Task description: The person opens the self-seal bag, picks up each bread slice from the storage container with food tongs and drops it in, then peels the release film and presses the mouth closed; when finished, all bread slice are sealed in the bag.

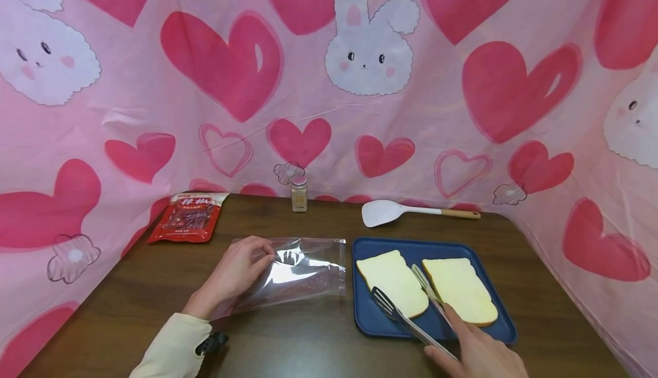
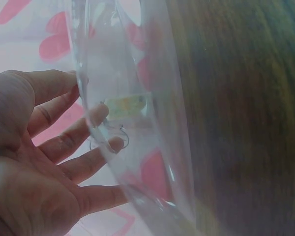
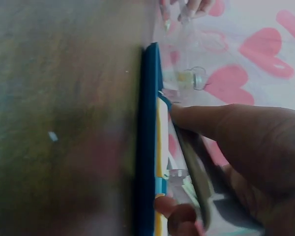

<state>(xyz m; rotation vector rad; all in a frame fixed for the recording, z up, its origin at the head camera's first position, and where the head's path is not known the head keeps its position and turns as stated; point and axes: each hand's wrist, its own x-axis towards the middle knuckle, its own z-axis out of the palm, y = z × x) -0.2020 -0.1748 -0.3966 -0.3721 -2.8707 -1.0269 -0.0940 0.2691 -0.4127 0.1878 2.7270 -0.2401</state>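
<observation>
Left hand [image 1: 241, 269]: thumb and forefinger pinch the clear plastic bag [image 1: 313, 272], which extends rightward. Right hand [image 1: 483, 350]: grips tongs [image 1: 411, 325], arms apart, tips ahead at either side of the nearer bread slice's [image 1: 393, 278] edges, on the tray [image 1: 369, 322]; contact unconfirmed. Judged step: seizing that slice. Next move calls for an even, gentle squeeze.

- Left hand [image 1: 241, 266]: one, thumb and forefinger pinched; remaining fingers [image 2: 69, 140] spread apart, slightly bent.
- Left forearm [image 1: 169, 344]: one, cream-sleeved, slanting forward and inward; wrist [image 1: 202, 305] bare beyond the cuff.
- Right hand [image 1: 483, 350]: one, gripping, thumb and forefinger [image 1: 459, 322] set apart.
</observation>
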